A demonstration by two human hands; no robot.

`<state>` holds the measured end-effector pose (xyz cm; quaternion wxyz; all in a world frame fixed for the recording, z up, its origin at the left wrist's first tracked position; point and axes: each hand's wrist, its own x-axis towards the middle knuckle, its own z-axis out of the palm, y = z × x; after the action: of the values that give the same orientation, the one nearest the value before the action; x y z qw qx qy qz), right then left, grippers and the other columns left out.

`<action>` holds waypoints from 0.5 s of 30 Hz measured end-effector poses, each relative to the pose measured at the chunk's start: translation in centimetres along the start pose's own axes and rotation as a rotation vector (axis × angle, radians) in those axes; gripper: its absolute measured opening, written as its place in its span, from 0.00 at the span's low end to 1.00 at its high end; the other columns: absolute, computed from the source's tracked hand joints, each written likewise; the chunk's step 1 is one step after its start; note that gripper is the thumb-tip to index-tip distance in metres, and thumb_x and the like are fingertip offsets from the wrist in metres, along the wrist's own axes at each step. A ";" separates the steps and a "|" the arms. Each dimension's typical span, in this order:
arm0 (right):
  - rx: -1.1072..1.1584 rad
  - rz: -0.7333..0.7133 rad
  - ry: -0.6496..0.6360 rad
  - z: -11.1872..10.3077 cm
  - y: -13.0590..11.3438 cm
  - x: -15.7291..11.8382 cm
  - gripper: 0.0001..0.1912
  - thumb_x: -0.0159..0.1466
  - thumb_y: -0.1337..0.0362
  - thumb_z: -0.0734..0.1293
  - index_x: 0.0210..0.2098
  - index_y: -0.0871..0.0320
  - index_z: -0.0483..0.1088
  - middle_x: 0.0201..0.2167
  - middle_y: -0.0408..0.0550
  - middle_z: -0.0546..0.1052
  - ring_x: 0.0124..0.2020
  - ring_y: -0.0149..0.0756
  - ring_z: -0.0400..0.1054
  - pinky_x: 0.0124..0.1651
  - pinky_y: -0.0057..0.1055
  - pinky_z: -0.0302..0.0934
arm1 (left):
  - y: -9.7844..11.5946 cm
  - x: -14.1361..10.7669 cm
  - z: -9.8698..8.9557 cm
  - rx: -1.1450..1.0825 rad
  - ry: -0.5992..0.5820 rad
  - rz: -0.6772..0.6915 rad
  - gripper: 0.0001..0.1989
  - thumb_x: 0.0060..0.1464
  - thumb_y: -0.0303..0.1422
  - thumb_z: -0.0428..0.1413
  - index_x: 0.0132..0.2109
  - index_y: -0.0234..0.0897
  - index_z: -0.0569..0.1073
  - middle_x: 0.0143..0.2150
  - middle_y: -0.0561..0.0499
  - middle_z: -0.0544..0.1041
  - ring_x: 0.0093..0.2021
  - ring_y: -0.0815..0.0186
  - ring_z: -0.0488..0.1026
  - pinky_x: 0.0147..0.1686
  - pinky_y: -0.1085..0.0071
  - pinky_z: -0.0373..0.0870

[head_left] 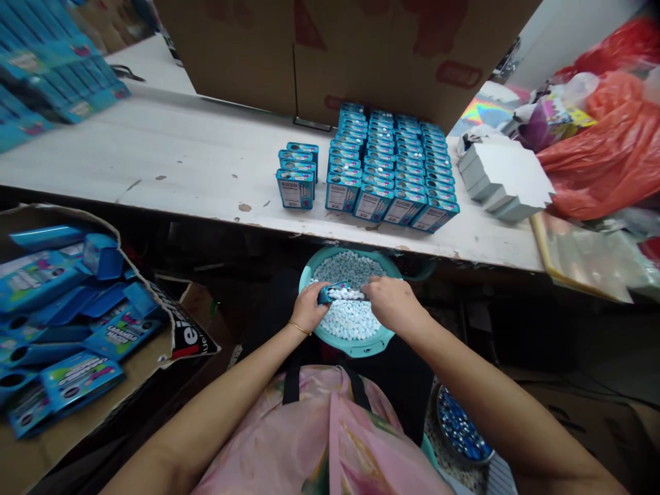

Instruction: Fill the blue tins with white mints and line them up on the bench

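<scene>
My left hand (pixel 311 308), with a thin bracelet at the wrist, is wrapped round the left end of a small blue box (pixel 326 295). White candy pieces (pixel 344 293) lie along the box's open side. At its right end is my right hand (pixel 390 297), with the fingers curled; whatever they pinch is hidden. Both hands are above a turquoise basin (pixel 355 350). Small white candies (pixel 350 320) fill the front part of the basin, and greyer-looking ones (pixel 346 265) are at the back.
On the white table (pixel 206 158) stand rows of filled-looking blue boxes (pixel 392 165) and a smaller group (pixel 296 179). A carton of blue cases (pixel 62 330) is at left. White cards (pixel 505 179) and an orange bag (pixel 603 151) lie right. A bowl of blue pieces (pixel 461 426) sits below.
</scene>
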<state>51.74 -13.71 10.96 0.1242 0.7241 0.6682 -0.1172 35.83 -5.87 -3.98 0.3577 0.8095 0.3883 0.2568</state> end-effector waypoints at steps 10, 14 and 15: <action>0.003 0.157 -0.039 2.6 3.8 0.4 0.17 0.58 0.73 0.55 0.42 0.54 0.68 0.40 0.51 0.71 0.38 0.33 0.66 0.35 0.26 0.56 | -1.6 -0.1 -1.3 -0.052 0.083 -0.062 0.21 0.40 0.28 0.56 0.45 0.37 0.69 0.44 0.49 0.72 0.44 0.61 0.69 0.47 0.65 0.64; 0.127 0.302 -0.081 9.8 3.6 2.6 0.18 0.59 0.74 0.53 0.43 0.59 0.68 0.40 0.54 0.71 0.39 0.33 0.65 0.36 0.25 0.56 | -2.1 -0.1 -2.8 -0.078 0.139 -0.151 0.20 0.41 0.32 0.56 0.45 0.37 0.68 0.42 0.49 0.73 0.42 0.62 0.70 0.45 0.65 0.65; 0.159 0.287 -0.079 11.3 2.6 3.2 0.18 0.60 0.73 0.52 0.43 0.59 0.68 0.39 0.54 0.71 0.38 0.33 0.65 0.36 0.25 0.56 | -2.1 -0.1 -3.1 -0.084 0.149 -0.165 0.20 0.41 0.33 0.56 0.45 0.36 0.68 0.42 0.49 0.73 0.41 0.62 0.70 0.44 0.66 0.65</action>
<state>54.55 -14.73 -0.68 0.1081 0.8144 0.5413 -0.1791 32.67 -3.86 -3.68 0.3816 0.7377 0.4681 0.3019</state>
